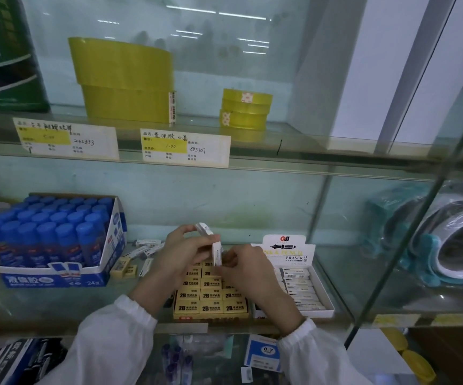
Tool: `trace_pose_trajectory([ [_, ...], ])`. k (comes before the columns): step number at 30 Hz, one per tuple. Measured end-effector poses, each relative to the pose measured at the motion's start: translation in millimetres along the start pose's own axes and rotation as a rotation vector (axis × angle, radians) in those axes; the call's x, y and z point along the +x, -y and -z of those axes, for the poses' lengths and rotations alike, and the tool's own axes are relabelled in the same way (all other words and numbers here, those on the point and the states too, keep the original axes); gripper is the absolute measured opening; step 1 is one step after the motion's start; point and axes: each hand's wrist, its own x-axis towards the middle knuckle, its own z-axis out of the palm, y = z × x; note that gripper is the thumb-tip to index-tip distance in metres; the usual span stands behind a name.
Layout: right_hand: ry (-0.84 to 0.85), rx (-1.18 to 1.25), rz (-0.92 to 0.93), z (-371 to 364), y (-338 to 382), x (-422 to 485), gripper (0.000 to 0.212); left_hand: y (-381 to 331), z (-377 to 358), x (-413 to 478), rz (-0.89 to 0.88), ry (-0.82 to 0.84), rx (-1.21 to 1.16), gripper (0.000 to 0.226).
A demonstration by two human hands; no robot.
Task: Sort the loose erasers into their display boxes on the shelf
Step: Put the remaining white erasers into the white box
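Note:
Over the middle of the glass shelf my left hand (181,252) holds a few white erasers (204,229) bunched together. My right hand (241,269) pinches one white eraser (217,252) upright, right beside the left hand. Below both hands stands the yellow 2B eraser box (210,304), filled in rows. To its right is the white display box (326,297) with an "ERASER" header card and white erasers lined inside. Loose white erasers (147,247) and loose yellow erasers (126,269) lie on the shelf behind my left hand.
A blue box of glue sticks (55,240) stands at the left of the shelf. Rolls of tape (446,240) fill the compartment to the right, behind a glass divider. Yellow tape rolls (126,81) sit on the shelf above, with price labels (185,147) on its edge.

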Motion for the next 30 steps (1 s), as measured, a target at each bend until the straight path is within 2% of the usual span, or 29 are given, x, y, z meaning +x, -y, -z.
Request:
trace_pose_trajectory([
  [6, -0.017, 0.127, -0.045, -4, -7, 1, 0.011, 5, 11, 5, -0.006, 0.013, -0.145, 0.034],
  [10, -0.046, 0.280, 0.000, 3, -9, -2, 0.010, 0, 0, 5, 0.145, 0.060, -0.382, 0.018],
  [12, -0.038, 0.353, 0.020, 11, -8, -7, 0.009, -3, -1, 6, 0.210, 0.069, -0.552, 0.018],
  [14, -0.043, 0.473, 0.004, 23, -9, -13, 0.008, -7, -1, 9, 0.245, 0.053, -0.620, 0.020],
  [16, -0.077, 0.646, -0.029, 37, -12, -19, 0.009, -10, 1, 17, 0.188, 0.014, -0.422, 0.019],
  [17, -0.104, 0.723, -0.051, 43, -15, -21, 0.009, -10, 2, 23, 0.095, -0.027, -0.180, 0.020],
  [20, -0.146, 0.879, -0.100, 55, -23, -22, 0.015, -14, 9, 45, -0.308, -0.138, 0.752, 0.024],
  [21, -0.147, 0.916, -0.106, 57, -26, -22, 0.017, -17, 10, 50, -0.361, -0.113, 1.013, 0.025],
  [23, -0.132, 0.967, -0.121, 57, -29, -23, 0.020, -24, 9, 55, -0.279, -0.078, 1.403, 0.038],
  [24, -0.127, 0.988, -0.125, 57, -30, -24, 0.021, -26, 7, 56, -0.211, -0.080, 1.527, 0.049],
  [26, -0.130, 1.026, -0.124, 55, -33, -25, 0.022, -28, 4, 58, -0.108, -0.074, 1.623, 0.065],
  [30, -0.141, 1.081, -0.120, 52, -39, -27, 0.020, -25, 0, 61, -0.007, -0.086, 1.542, 0.071],
])
